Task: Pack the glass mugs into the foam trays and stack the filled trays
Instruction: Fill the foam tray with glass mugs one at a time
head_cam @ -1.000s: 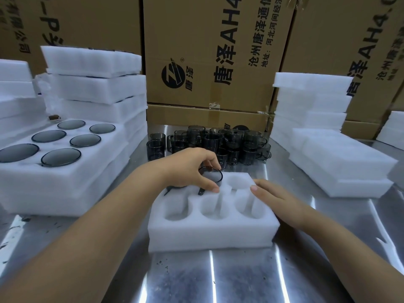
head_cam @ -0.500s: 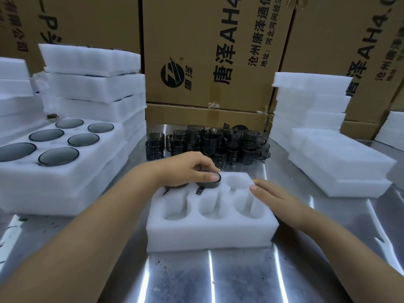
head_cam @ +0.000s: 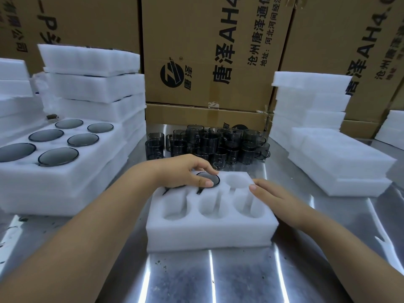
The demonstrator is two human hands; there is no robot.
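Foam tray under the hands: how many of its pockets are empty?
4 empty pockets: three across the near row, plus the far-right one. The far-middle one holds a glass mug gripped by the left hand, which hides the far-left one.

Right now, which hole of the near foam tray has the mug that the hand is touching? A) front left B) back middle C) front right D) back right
B: the left hand holds the dark mug in the back middle hole of the foam tray.
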